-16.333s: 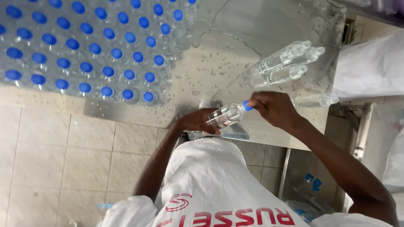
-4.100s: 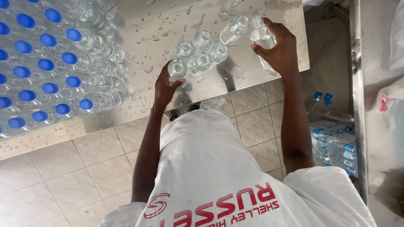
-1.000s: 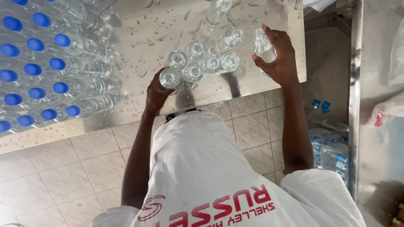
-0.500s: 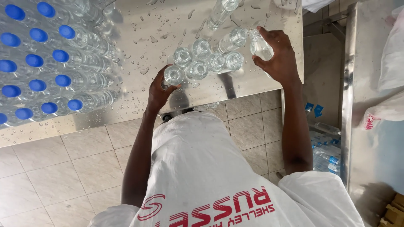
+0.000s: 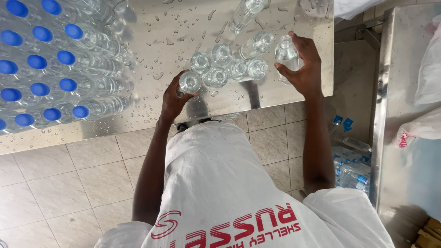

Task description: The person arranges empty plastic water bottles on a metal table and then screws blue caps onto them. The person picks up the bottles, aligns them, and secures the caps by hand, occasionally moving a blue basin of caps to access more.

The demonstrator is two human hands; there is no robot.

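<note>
**Both hands on uncapped bottles at the wet bench**

Left hand (image 5: 173, 98) at about 7 o'clock of the cluster of uncapped clear bottles (image 5: 225, 69), fingers curled round the nearest open-necked bottle (image 5: 189, 82), grip closed on its body, forearm running straight down toward the white shirt (image 5: 229, 183). Right hand (image 5: 303, 69) at 3 o'clock of the same cluster, palm turned inward, fingers and thumb wrapped round a separate uncapped bottle (image 5: 285, 53) standing just beside the group, elbow bent, forearm nearly vertical in view. Cluster upright near the front edge of the steel bench (image 5: 151, 115), surface beaded with water drops. More clear bottles lying toward 12 o'clock (image 5: 243, 14). Block of blue-capped bottles (image 5: 50, 69) packed close at 9 o'clock, well apart from both hands. Tiled floor (image 5: 69, 183) below; shrink-wrapped bottles (image 5: 351, 167) at 4 o'clock, between bench and a second steel surface (image 5: 404, 151).
</note>
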